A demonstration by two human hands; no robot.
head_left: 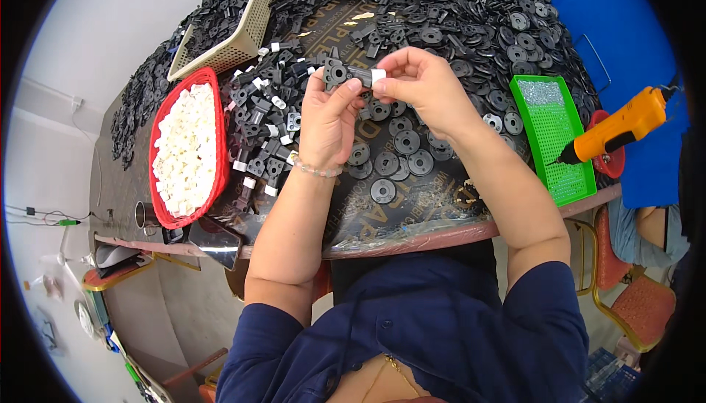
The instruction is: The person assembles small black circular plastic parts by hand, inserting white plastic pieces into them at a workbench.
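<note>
Between my two hands, above the middle of the table, is a black plastic bracket (pixel 336 72) with a short stem pointing right. My left hand (pixel 328 112) is closed on it, thumb along the stem. A white cap (pixel 378 77) sits at the stem's right end, pinched by the thumb and fingers of my right hand (pixel 419 83). How far the cap is on the stem I cannot tell. Left of my left wrist lies a heap of black brackets (pixel 257 123), several with white caps on them. Black round discs (pixel 407 142) lie below my right hand.
A red basket (pixel 223 145) of small white pieces stands left, with a phone (pixel 217 241) at the table edge. A cream crate (pixel 254 31) holds black parts. At right are a green tray (pixel 579 195) of small screws and an orange electric screwdriver (pixel 618 127).
</note>
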